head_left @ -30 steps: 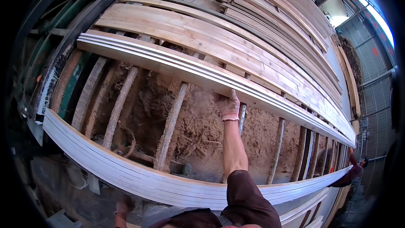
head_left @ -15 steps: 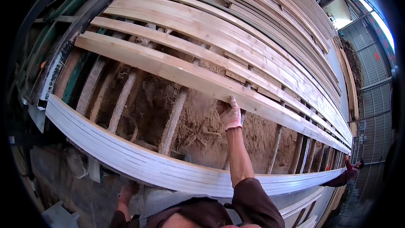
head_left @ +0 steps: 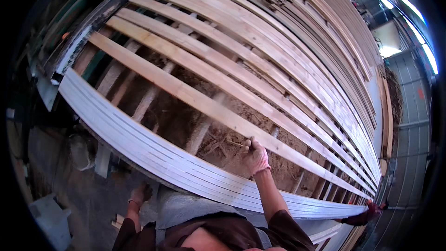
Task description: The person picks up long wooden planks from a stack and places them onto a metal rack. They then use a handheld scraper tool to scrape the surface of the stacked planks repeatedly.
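Observation:
My right hand (head_left: 256, 157), in a pale glove with a pink cuff, is closed at the near edge of a long wooden board (head_left: 204, 105), thumb and curled fingers against it. This board lies across round bars, apart from several similar boards (head_left: 241, 72) beyond it. Between it and me runs a row of pale boards (head_left: 153, 151) packed side by side. My left hand (head_left: 141, 194) hangs low beside my grey apron (head_left: 200, 207), its fingers curled, with nothing visible in them.
A co-worker (head_left: 367, 214) stands at the far right end of the boards. Sawdust and wood scraps (head_left: 223, 142) lie below the bars. A dark metal frame (head_left: 100, 16) borders the left ends. More stacked boards (head_left: 325, 28) lie beyond, and a grey block-like object (head_left: 51, 221) sits lower left.
The nearest loose board has come toward me with my right hand, and the gaps between the boards have widened. My left hand has risen slightly. The whole view has shifted a little.

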Demonstrator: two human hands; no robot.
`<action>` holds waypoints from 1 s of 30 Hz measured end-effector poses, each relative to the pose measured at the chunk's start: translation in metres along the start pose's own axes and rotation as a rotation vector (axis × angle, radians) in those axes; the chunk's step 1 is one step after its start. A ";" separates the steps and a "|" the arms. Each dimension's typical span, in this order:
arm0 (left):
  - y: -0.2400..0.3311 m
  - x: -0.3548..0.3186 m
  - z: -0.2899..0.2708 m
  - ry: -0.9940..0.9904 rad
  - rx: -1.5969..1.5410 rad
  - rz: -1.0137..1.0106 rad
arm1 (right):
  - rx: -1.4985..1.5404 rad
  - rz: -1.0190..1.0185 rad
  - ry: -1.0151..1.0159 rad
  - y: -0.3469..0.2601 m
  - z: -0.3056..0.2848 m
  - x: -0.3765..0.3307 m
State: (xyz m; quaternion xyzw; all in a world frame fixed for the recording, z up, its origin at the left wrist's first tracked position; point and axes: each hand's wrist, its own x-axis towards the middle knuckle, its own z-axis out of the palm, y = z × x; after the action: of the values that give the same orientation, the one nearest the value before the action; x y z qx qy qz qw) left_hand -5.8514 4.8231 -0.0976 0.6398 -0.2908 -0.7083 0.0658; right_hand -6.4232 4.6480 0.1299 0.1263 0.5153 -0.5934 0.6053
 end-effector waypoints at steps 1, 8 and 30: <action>0.020 -0.016 0.006 0.085 -0.447 -0.219 | 0.034 0.016 -0.035 0.007 -0.009 -0.004; 0.029 -0.066 0.000 0.229 -0.477 -0.216 | 0.004 -0.114 -0.048 -0.059 -0.029 0.067; 0.296 -0.166 0.093 -0.237 0.091 0.235 | -1.786 0.537 -0.592 0.012 -0.034 -0.022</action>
State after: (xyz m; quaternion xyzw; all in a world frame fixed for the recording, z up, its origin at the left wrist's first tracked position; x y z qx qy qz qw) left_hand -5.9936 4.6875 0.1951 0.5156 -0.4013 -0.7523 0.0845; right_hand -6.4234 4.6900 0.1265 -0.4196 0.5563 0.1648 0.6981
